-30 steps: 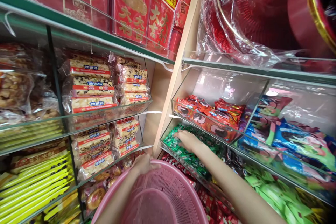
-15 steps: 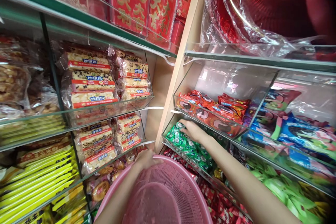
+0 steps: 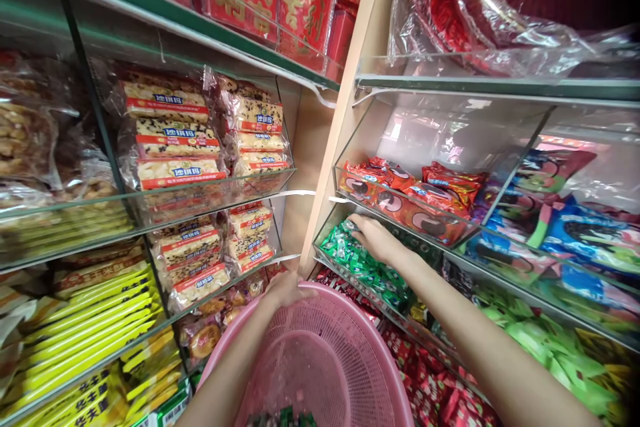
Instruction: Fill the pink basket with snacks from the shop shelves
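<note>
My left hand (image 3: 287, 289) is closed over the far rim of a pink plastic basket (image 3: 373, 327). Dark green wrapped pieces (image 3: 287, 416) lie in the bottom of the basket, at the lower edge of the view. My right hand (image 3: 375, 238) reaches into a clear shelf bin of green-wrapped candies (image 3: 345, 250). Its fingers curl down into the heap, the tips partly hidden among the wrappers.
Red snack packets (image 3: 407, 190) fill the bin just above my right hand. Red-wrapped candies (image 3: 435, 380) lie below. Packaged sachima bars (image 3: 175, 137) and yellow packets (image 3: 90, 327) line the left shelves. A wooden post (image 3: 333, 147) divides the two sides.
The view has dipped slightly, so the green pieces in the basket now show. My right hand stays at the green candies, its fingers bent into them. My left hand keeps the rim.
</note>
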Available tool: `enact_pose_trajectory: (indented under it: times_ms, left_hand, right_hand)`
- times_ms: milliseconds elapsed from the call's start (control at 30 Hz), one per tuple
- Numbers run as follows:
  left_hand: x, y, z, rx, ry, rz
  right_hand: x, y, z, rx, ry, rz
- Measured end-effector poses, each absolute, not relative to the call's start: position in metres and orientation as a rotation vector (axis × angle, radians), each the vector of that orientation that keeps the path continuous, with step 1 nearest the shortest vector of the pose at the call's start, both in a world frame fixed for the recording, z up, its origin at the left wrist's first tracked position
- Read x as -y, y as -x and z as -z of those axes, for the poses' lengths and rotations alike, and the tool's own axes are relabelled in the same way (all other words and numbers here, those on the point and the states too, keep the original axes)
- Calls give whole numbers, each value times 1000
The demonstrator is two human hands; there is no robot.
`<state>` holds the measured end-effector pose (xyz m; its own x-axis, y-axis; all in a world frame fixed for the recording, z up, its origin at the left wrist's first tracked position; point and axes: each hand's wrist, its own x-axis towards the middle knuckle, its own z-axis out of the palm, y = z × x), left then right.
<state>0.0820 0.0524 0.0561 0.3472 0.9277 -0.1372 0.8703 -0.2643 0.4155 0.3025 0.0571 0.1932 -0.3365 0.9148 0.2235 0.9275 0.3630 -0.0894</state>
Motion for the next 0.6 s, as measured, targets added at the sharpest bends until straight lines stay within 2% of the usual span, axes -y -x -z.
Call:
enact_pose_trajectory:
  times_ms: [400, 600]
  left_hand:
    - [-54, -82, -53, -1570, -2197, -184]
    - [-54, -82, -53, -1565, -2201, -179]
  right_hand:
    - [-13, -271, -230, 2583, 1484, 390]
    - [-22, -271, -217, 2624, 1661, 526]
